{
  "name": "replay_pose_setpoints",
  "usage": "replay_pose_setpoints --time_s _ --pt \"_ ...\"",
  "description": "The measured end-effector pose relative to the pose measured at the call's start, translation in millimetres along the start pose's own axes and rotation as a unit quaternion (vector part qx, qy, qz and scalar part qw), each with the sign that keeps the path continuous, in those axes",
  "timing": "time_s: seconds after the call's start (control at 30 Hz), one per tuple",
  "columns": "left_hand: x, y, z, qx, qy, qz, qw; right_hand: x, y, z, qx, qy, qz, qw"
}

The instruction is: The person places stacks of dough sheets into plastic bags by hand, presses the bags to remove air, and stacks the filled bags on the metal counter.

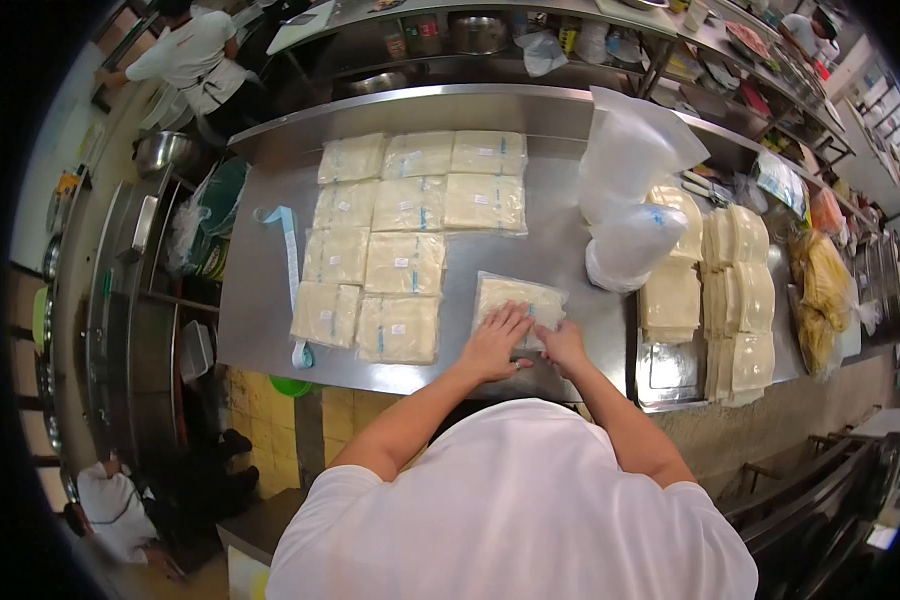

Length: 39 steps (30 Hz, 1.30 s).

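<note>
A clear plastic packet point(518, 295) of pale, flat sheets lies on the steel table in front of me. My left hand point(496, 345) presses on its near left part, fingers stretched out and slightly spread. At the packet's near right corner, my right hand point(562, 345) has its fingers curled in on the plastic edge; the fingertips are partly hidden. To the left, similar filled packets point(402, 262) with small white labels are laid out in rows. A roll of clear plastic bags point(635, 235) stands to the right of the packet.
Stacks of pale sheets point(738, 290) sit on a metal tray point(667, 375) at the right. Yellowish bags point(825, 280) are beyond them. A blue-and-white strip of labels point(291, 255) lies at the table's left. Co-workers point(195, 60) are at other counters.
</note>
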State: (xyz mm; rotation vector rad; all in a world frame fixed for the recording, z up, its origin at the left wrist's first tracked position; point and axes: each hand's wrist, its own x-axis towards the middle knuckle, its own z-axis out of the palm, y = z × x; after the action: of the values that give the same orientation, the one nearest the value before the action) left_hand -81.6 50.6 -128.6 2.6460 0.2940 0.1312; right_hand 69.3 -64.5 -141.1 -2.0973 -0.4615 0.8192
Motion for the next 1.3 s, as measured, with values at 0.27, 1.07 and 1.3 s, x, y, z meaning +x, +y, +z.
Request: replay_pose_setpoints --time_s 0.27,1.07,1.3 --pt "-2.7 -16.0 -25.5 -0.370 0.099 -0.171 0.908 -28.8 -117.3 -14.1 0.313 -0.212 0.084 0.922" --pt "-141.1 -237.1 -162.7 -0.862 0.103 -0.335 0.365 63.7 -228.3 183.0 0.189 -0.258 0.029 0.947" --pt "-78.4 -361.3 -218.8 -0.603 0.232 -0.362 0.672 110.4 -278.4 265.5 0.206 -0.148 -0.049 0.966"
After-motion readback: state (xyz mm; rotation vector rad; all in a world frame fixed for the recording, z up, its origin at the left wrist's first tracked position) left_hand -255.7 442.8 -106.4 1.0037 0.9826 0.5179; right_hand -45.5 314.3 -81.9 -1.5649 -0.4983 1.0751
